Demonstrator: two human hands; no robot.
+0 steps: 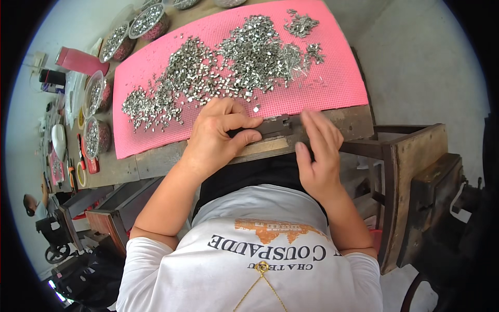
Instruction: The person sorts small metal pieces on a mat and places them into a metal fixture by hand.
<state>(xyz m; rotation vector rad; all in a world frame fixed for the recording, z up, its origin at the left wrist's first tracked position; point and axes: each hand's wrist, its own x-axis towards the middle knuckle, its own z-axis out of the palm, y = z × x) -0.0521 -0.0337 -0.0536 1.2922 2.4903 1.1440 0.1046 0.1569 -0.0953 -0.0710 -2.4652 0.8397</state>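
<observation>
- At near edge of wooden table point(156, 162): left hand point(218, 136), fingers curled and nearly closed, thumb and forefinger pinched on left end of dark metal bar point(274, 126).
- Just beside it, at right end of same bar: right hand point(318, 156), mostly open, fingers straight and close together, blurred; fingertips point(312, 118) at or just over bar, contact not clear; nothing seen gripped.
- Under both hands: dark metal bar, lying flat along table edge, just in front of pink mat point(322, 88).
- Beyond hands, on mat: wide heap of small shiny metal pieces point(228, 62); one loose piece point(255, 109) just beyond left knuckles.
- Along left side of table: round bowls point(148, 21) filled with same metal pieces.
- At far right, apart from table: wooden frame point(416, 171).
</observation>
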